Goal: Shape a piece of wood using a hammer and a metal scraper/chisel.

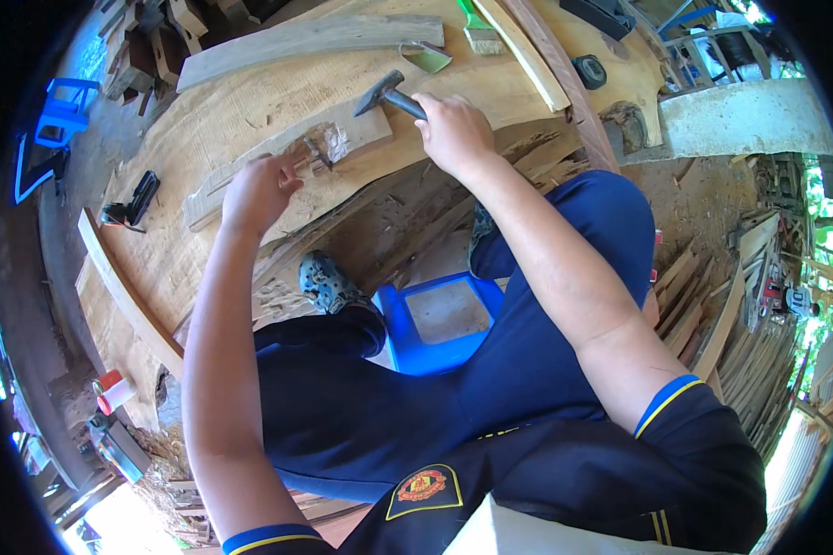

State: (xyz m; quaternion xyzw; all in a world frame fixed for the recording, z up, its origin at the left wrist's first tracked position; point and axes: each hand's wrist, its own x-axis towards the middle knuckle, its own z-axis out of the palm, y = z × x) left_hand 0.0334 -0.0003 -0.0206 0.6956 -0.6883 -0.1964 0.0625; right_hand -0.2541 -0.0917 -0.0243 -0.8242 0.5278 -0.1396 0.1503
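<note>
My right hand (458,139) grips the hammer (384,91) by its dark handle, its head raised over the right part of a pale board (220,191) lying on a large wooden slab. My left hand (261,192) is over the board's left half, fingers curled near its surface; what they hold, if anything, is hidden. Just right of those fingers a small tool or metal piece (317,157) sits at a rough recess in the board, beside a whitish chipped patch (336,143).
A green brush (481,37), green scraper (426,57), tape measure (589,72) and long strips (130,287) lie on the slab (157,148). A black tool (134,203) is at left. Below are my legs and a blue stool (393,328). Wood piles (750,351) stand right.
</note>
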